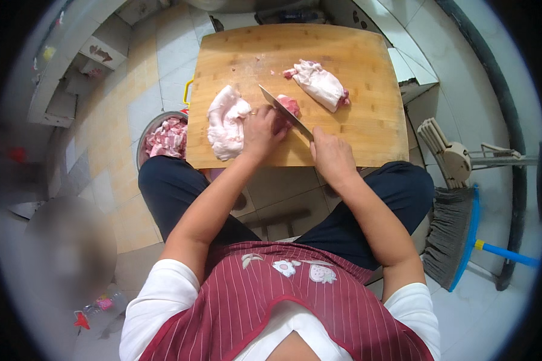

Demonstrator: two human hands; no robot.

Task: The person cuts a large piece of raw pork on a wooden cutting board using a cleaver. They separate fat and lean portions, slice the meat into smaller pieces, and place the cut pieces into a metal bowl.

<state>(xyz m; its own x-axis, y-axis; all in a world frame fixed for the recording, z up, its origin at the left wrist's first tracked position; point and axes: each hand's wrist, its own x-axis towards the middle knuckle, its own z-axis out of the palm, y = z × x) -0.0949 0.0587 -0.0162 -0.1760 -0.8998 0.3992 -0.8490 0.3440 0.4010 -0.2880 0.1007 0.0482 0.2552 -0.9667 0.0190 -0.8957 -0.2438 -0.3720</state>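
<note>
My right hand (333, 155) is closed around the handle of a kitchen knife (285, 112), whose blade points up and left over the wooden board (361, 149). Beneath and beside the blade lies a piece of red meat (289, 104), pressed by the fingers of my left hand (263, 131). A pale, folded slab of fatty skin (223, 122) lies just left of that hand. Farther up and to the right rests a larger piece of meat with white fat (320, 85). Small meat scraps dot the board near its upper middle.
A metal bowl of cut meat (166, 137) stands left of the board, near my knee. To the right are a blue-edged broom (451, 239) and a beige folded-head mop (447, 153). A plastic bottle (104, 303) lies at lower left on the tiled floor.
</note>
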